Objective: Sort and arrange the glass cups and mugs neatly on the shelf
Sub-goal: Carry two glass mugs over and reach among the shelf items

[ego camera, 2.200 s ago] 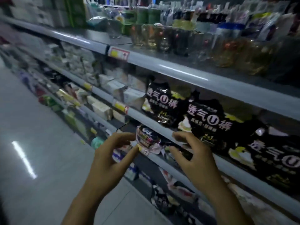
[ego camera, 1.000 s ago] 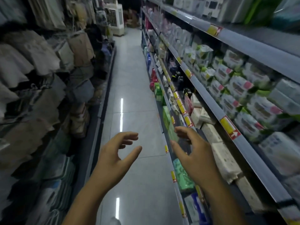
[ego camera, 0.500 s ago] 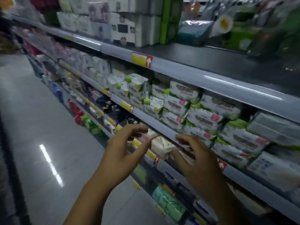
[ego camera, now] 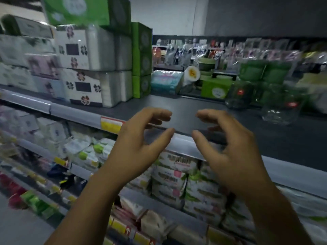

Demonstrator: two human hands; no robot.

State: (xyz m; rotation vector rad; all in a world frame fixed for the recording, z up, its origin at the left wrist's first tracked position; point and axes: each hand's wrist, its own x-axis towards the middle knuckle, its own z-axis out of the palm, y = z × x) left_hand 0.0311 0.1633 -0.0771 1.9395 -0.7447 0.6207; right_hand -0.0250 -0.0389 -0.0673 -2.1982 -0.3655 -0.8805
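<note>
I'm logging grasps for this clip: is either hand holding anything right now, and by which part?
Nothing is held. The left hand and right hand hover empty and loosely curled; the clear glass cups stand untouched on the dark shelf.

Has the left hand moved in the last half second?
Yes: the left hand rose from the shelf below to the upper shelf, beside the yellow price tag.

Our left hand (ego camera: 136, 152): raised, palm facing inward, empty; its fingers (ego camera: 157, 114) loosely curled above the thumb, with a gap between.
Our right hand (ego camera: 235, 156): mirrors it, empty; its fingertips (ego camera: 203, 114) face the left fingertips, not touching.
Our forearms (ego camera: 85, 209): bare, rising from below the fingers.
</note>
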